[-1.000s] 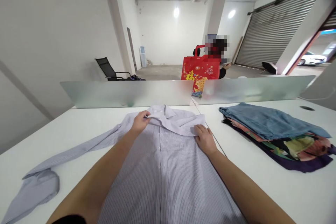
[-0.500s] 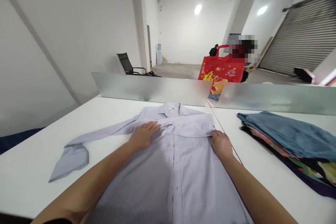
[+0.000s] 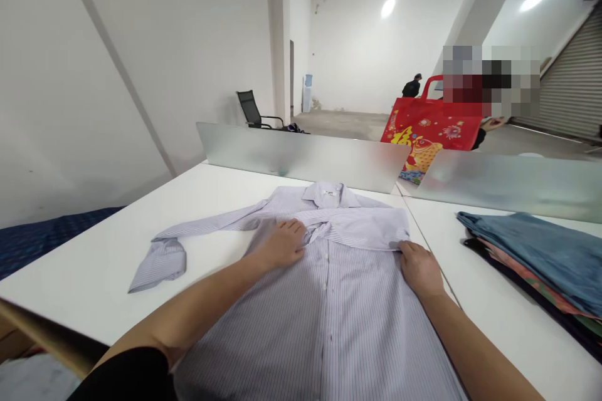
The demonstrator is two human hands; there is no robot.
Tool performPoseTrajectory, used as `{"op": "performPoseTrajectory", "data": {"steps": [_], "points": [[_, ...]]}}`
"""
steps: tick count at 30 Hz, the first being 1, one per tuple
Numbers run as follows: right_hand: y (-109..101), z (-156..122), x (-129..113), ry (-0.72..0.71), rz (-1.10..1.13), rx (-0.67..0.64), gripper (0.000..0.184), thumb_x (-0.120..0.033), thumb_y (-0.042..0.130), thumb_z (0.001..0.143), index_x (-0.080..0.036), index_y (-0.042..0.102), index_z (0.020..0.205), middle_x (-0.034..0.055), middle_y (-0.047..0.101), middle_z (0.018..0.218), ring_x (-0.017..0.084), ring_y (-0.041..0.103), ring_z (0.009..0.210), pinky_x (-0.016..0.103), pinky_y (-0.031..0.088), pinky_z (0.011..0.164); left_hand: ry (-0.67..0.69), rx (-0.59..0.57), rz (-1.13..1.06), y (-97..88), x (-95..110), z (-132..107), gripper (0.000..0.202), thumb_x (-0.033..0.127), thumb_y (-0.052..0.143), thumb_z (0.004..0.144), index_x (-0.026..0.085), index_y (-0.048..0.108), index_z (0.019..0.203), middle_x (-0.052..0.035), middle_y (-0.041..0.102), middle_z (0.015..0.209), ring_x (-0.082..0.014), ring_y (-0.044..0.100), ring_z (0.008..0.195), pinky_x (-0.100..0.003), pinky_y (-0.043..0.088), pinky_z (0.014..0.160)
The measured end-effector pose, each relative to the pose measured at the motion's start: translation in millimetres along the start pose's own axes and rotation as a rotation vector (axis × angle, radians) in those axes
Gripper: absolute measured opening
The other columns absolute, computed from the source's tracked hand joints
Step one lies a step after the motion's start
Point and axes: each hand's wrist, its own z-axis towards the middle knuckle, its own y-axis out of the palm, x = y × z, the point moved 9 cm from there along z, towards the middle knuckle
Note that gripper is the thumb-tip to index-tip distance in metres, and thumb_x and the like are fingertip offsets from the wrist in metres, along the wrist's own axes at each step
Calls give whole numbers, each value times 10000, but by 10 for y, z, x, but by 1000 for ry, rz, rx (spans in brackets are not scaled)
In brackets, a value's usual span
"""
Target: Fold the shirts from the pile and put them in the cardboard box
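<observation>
A pale lavender striped button-up shirt (image 3: pixel 357 301) lies front up on the white table, its collar toward the divider. One sleeve is folded across the chest; the other stretches out to the left with its cuff end bent toward me. My left hand (image 3: pixel 285 243) rests on the chest with fingers curled at the bunched fabric near the button line. At the right edge of the folded sleeve, my right hand (image 3: pixel 421 266) pinches the cloth between thumb and fingers.
To the right lies a stack of folded clothes with blue denim (image 3: pixel 531 244) on top. A frosted divider (image 3: pixel 301 153) runs along the table's far edge, with a red bag (image 3: pixel 427 122) behind it. Beyond are a black chair (image 3: pixel 249 106) and two people.
The view has swung left, so everything appears shifted right. My left hand's fingers, flatter before, are now more curled on the shirt. My right hand stays at the folded sleeve's edge.
</observation>
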Motion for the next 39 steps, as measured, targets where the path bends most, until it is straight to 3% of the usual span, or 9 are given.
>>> {"op": "performPoseTrajectory", "data": {"steps": [6,10,15,20,25,28,32,35,39], "points": [[-4,7,-8,8,8,-27,251,-105,398,896,-148,642,935,106,685,963,247,619,906,352,414,756,-412,-114,-115,127,-635,144,242,324,477,909,186,645,1019,-63,702,1003,-213,651,952,-293,469,805],[11,15,3,17,15,-39,256,-106,393,899,-145,644,932,111,682,958,246,617,906,339,418,736,-540,-88,-45,102,-911,167,358,344,601,809,154,595,1112,-122,663,1093,-275,606,1064,-328,457,828],[20,7,17,11,35,-15,265,-100,399,893,-143,654,954,116,685,984,240,621,906,331,435,722,-528,-87,8,127,-967,295,404,427,643,788,163,606,1091,-143,580,1181,-298,533,1155,-363,441,897],[38,-9,41,-23,6,14,248,-119,413,890,-159,647,964,104,690,995,239,632,905,339,454,737,-486,-55,43,145,-911,436,126,224,561,852,173,647,928,-124,579,1144,-258,534,1122,-356,426,913],[66,-16,125,5,-43,33,266,-93,412,842,-165,652,932,112,697,932,263,652,871,379,463,727,-479,83,98,62,-767,321,196,141,478,892,200,608,1027,-100,554,1203,-234,475,1194,-370,370,987],[-68,-50,137,25,-5,168,332,-127,408,855,-178,631,1096,160,672,1135,321,621,1076,490,442,900,-572,151,109,-127,-935,-6,156,198,468,924,205,579,1033,-77,562,1138,-192,538,1071,-307,416,904],[-150,-24,-4,-52,108,254,443,-218,374,908,-298,529,1315,189,581,1332,357,446,1329,622,190,1096,-764,228,164,-600,-1457,-807,206,172,386,943,188,554,1061,-98,553,1115,-194,550,1028,-312,426,888],[-114,139,-425,-214,199,123,452,-351,360,945,-321,492,1376,147,568,1369,369,417,1352,686,138,1088,-870,222,241,-939,-1841,-1480,210,234,499,887,161,557,1075,-154,533,1194,-297,478,1165,-424,397,951],[-189,433,-1333,-312,287,-93,560,-530,343,962,-307,388,1473,101,409,1520,345,301,1425,698,181,1085,-1088,134,264,-1104,-2244,-2200,416,383,593,812,112,527,1121,-225,512,1246,-402,435,1212,-545,365,964]]}}
